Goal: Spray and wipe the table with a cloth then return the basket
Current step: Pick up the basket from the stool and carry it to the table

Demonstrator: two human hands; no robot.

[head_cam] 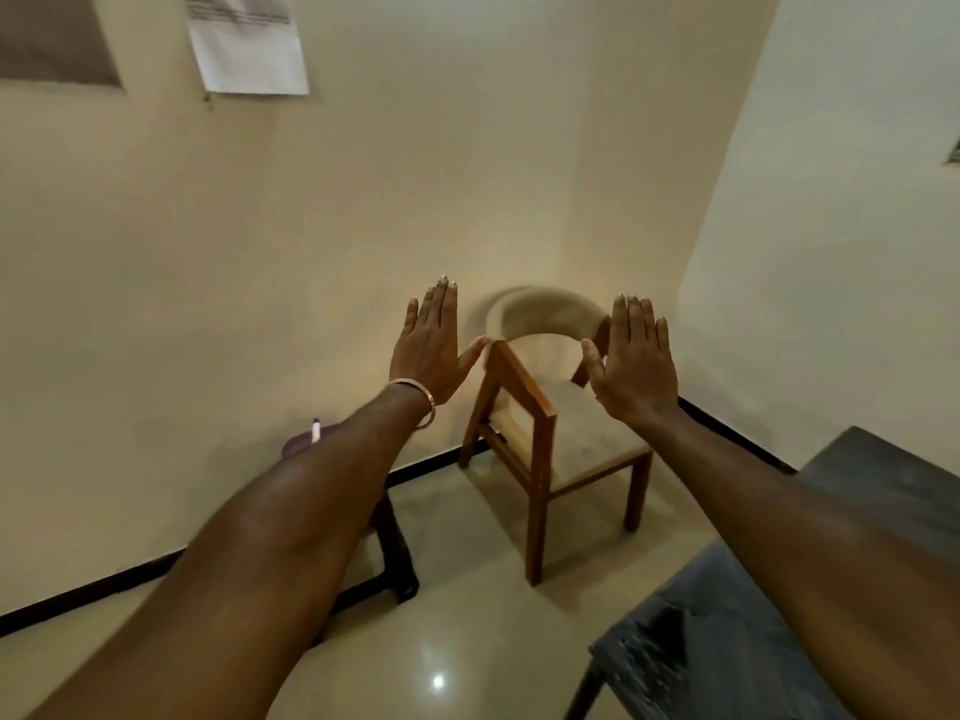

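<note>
Wooden chair (pixel 545 423) x1, dark table (pixel 727 641) x1 — 2 hands raised flat, left hand (pixel 428 350) & right hand (pixel 636 366).

Walls: plain cream walls (pixel 467 148), white paper sheet (pixel 249 49) pinned up (text blurred).
Floor: glossy beige tiled floor (pixel 467 589), black skirting.
Furniture: wooden cushioned chair (pixel 540 433) in the corner.

The left arm (pixel 291 511) hides most of a dark stool (pixel 395 553).
</note>
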